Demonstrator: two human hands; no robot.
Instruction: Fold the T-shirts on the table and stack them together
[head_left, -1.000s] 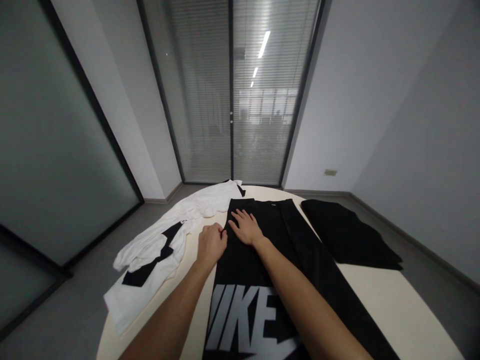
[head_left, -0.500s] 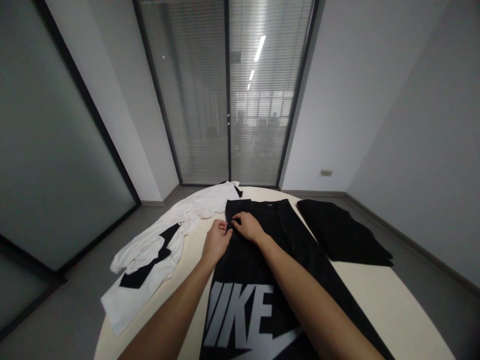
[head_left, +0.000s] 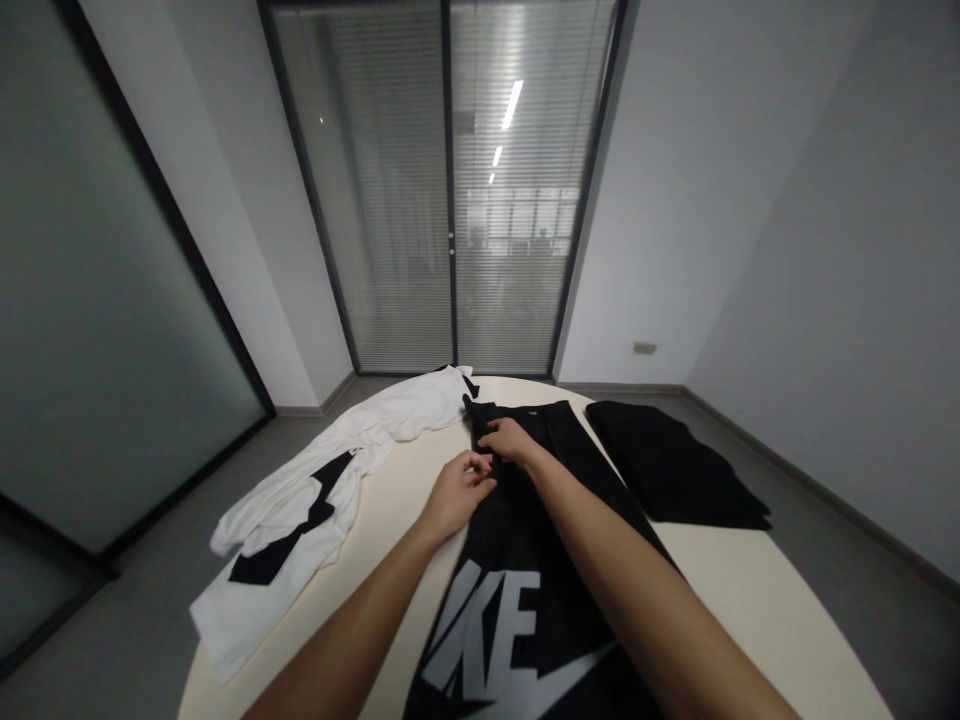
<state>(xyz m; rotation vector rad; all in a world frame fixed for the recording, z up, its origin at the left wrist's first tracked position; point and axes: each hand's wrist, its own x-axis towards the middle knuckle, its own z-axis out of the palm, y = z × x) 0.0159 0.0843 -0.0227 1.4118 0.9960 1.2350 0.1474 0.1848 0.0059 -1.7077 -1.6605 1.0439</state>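
1 black fabric garment [head_left: 514, 532] w/ big grey lettering [head_left: 508, 612] lies centrally on rounded cream tabletop [head_left: 739, 575], btwn rumpled white-&-black cloth garment [head_left: 289, 505] and folded black cloth [head_left: 671, 465]. Bare L hand [head_left: 454, 492] pinches lettered garment's L edge; bare R hand [head_left: 511, 440] just beyond, bent onto same edge, can't tell if gripping.

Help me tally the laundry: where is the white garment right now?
In the head view, the white garment lies on the left side of the table, left of the printed black garment and the left hand.
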